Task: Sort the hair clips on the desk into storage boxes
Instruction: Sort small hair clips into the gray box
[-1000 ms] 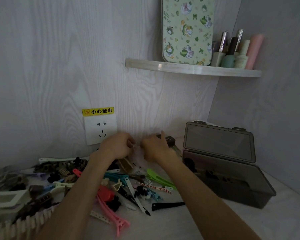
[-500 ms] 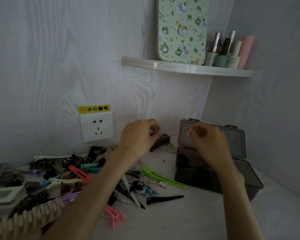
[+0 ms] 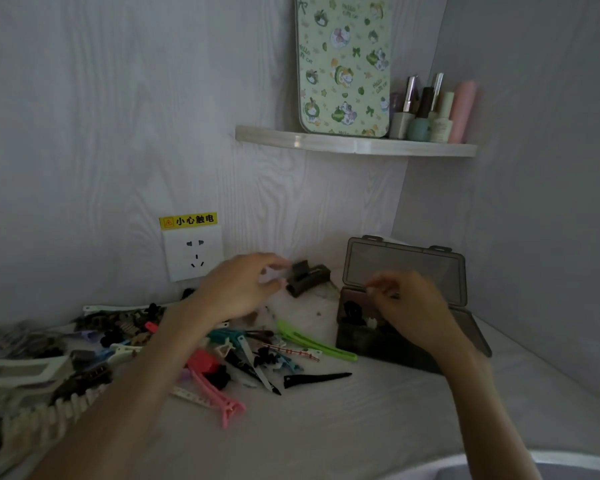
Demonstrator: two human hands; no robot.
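Observation:
Many hair clips lie in a pile on the left of the desk, among them a green clip (image 3: 314, 344), a pink clip (image 3: 219, 398) and a black clip (image 3: 317, 378). A dark grey storage box (image 3: 378, 342) stands at the right with its lid (image 3: 406, 263) up; a black clip (image 3: 352, 311) lies inside. My left hand (image 3: 239, 289) hovers with thumb and forefinger apart, their tips just beside a dark claw clip (image 3: 309, 277) by the wall. My right hand (image 3: 409, 303) is over the open box, fingertips pinched on a small hair clip that barely shows.
A wall socket (image 3: 193, 252) with a yellow warning label is behind the pile. A corner shelf (image 3: 354, 144) above carries a patterned tin (image 3: 343, 64) and several nail polish bottles (image 3: 430, 112). The box sits close to the right wall. A large white clip (image 3: 21, 372) lies far left.
My hands have parted. The right hand carried something small over to the open box and dropped lower over it. The left hand's fingers have spread next to the dark claw clip.

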